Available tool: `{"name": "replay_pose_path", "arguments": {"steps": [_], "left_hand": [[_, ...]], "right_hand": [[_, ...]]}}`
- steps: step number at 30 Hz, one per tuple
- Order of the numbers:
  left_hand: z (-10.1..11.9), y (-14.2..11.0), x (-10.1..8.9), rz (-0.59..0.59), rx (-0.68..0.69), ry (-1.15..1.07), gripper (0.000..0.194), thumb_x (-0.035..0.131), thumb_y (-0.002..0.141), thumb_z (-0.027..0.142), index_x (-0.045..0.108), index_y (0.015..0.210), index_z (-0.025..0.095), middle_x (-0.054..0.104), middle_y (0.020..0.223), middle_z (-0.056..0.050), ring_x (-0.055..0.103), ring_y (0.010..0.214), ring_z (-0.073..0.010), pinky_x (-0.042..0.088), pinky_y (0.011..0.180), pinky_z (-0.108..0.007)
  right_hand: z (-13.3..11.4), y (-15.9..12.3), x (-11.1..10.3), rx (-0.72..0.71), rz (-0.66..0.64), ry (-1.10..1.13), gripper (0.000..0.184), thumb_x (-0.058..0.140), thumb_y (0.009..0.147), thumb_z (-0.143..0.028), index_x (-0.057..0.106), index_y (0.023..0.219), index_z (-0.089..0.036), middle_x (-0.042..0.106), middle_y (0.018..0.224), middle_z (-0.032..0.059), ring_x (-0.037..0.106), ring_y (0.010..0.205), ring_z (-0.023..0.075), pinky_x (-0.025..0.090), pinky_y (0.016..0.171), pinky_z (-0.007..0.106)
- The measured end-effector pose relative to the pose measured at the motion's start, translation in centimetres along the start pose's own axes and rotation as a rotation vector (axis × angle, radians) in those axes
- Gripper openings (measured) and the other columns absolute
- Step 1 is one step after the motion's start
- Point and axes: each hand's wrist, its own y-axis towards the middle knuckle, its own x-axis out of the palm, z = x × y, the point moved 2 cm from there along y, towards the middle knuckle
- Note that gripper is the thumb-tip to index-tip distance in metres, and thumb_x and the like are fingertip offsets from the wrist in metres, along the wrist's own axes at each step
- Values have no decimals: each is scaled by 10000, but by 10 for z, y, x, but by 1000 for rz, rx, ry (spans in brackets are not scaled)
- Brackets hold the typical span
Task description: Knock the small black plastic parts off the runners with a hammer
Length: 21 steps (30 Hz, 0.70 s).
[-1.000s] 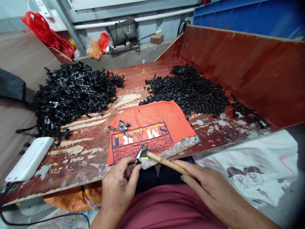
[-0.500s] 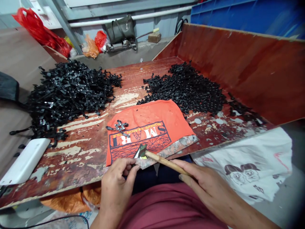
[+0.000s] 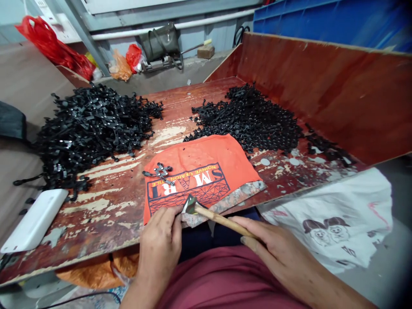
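Lower centre: right hand (image 3: 273, 240) wrapped around the wooden handle of a hammer (image 3: 222, 218), its head just beside the left hand (image 3: 162, 236), whose fingers are bunched, anything between them hidden. Centre: stone slab (image 3: 240, 198), partly under orange printed cloth (image 3: 206, 156) bearing black linked pieces (image 3: 160, 171); lower left, white device (image 3: 35, 221). Beyond: black heaps at left (image 3: 96, 124) and right of centre (image 3: 254, 120), reddish side board (image 3: 322, 90) right, grey-green bag (image 3: 160, 43) upper left of centre.
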Motion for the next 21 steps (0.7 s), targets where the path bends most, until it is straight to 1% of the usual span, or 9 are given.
{"name": "replay_pose_path", "arguments": {"steps": [1,3,6,8,9,12,16,18,21], "left_hand": [[0,0,-1,-14,-12,-10,177,514,915,206,688,941,195,697,794,-42,674,739,-189,520,710,-297],[-2,0,-4,-49,-87,-77,143,552,900,249,688,897,206,705,769,-28,673,690,-177,522,658,-276],[-6,-1,-9,-128,-269,-324,151,587,889,318,679,858,203,714,719,-7,678,631,-157,535,592,-236],[-6,-1,-12,-142,-355,-464,177,576,900,337,681,913,196,735,746,-11,701,662,-158,560,612,-231],[-5,0,-13,-130,-365,-479,188,575,902,337,685,959,196,751,789,-17,714,700,-163,572,642,-236],[1,2,-17,-86,-293,-368,203,596,893,320,702,1036,223,772,890,-20,728,772,-170,580,697,-243],[7,-1,-17,-97,-213,-300,146,590,911,297,693,999,245,768,840,13,727,717,-148,563,648,-209],[6,-5,-13,-57,-160,-227,125,597,912,285,689,984,242,761,833,9,723,722,-152,557,663,-218],[5,-9,-4,34,-41,-129,114,599,906,255,710,901,226,733,836,-29,699,773,-178,546,716,-265]], "right_hand": [[0,0,0,0,0,2,397,442,1014,-259,519,1387,-370,686,1249,-15,654,1094,186,509,915,309],[0,0,-1,-1,5,4,384,437,1016,-271,536,1378,-357,689,1251,-6,661,1090,194,518,913,318],[-3,1,-3,-8,17,5,393,436,1015,-275,533,1387,-352,679,1281,-1,660,1109,202,524,925,329],[-4,2,-3,-16,22,10,401,439,1011,-274,533,1392,-352,680,1283,0,664,1108,206,534,917,326],[-4,2,-4,-19,28,10,396,442,1009,-276,543,1384,-353,685,1275,-1,668,1103,208,539,912,322],[-4,1,-4,-25,31,2,394,452,1005,-279,548,1378,-362,696,1253,-8,673,1094,208,542,909,317],[-3,-1,-3,-38,32,5,422,453,1004,-261,516,1406,-376,707,1215,-6,679,1068,210,542,900,321],[-3,-1,-3,-37,35,9,419,453,1005,-257,519,1403,-370,714,1192,0,684,1045,210,544,886,318],[-2,-2,-3,-29,34,9,414,451,1006,-248,525,1397,-364,719,1175,4,688,1021,204,544,858,305]]}}
